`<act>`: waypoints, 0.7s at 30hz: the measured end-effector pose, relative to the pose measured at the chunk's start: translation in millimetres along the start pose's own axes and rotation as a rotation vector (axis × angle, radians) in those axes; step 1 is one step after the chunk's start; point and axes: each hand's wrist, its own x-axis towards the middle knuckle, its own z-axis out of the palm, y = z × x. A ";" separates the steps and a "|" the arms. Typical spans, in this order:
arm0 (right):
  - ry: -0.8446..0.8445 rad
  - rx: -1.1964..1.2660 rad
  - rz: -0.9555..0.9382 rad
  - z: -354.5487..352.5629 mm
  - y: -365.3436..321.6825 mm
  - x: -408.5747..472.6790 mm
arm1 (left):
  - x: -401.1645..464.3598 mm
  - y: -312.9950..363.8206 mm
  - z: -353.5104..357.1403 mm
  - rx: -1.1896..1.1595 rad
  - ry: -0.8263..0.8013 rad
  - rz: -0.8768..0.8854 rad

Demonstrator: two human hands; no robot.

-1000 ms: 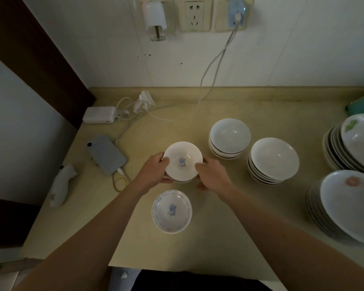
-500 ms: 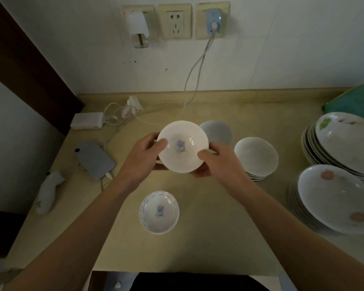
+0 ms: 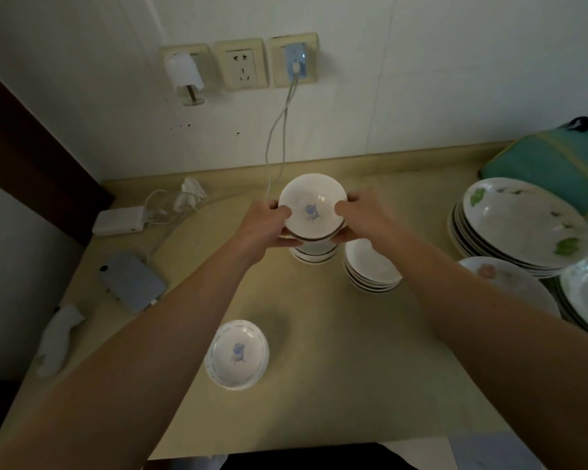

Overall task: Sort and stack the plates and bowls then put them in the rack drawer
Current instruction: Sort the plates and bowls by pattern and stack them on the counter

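Two hands up over beige counter [image 3: 370, 385]. Plate stacks [image 3: 519, 232] crowd right side, floral one in front [image 3: 509, 283]. Plain bowl stack [image 3: 370, 269] centre-right. Held bowls [image 3: 311, 206], blue motif inside, gripped at both rims, right above another white bowl stack [image 3: 314, 254]; touching or apart, cannot tell. Left hand [image 3: 263, 225] curled round left rim, thumb on top. Right hand [image 3: 360, 215] curled round right rim. Lone blue-patterned bowl [image 3: 237, 354] sits near front edge, well apart. Phone [image 3: 131, 281] far left.
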 end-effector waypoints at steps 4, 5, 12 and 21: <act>0.020 -0.128 -0.006 1.8 1.1 11.3 | 11.1 -4.8 3.2 0.009 0.024 -0.060; 0.021 -0.156 -0.006 2.3 1.6 14.1 | 13.3 -6.0 3.7 0.017 0.034 -0.072; 0.003 -0.346 -0.010 4.9 6.3 27.7 | 26.1 -24.8 6.1 0.081 0.070 -0.117; 0.023 -0.560 -0.083 2.0 7.5 37.2 | 31.1 -25.7 5.2 0.258 0.109 -0.053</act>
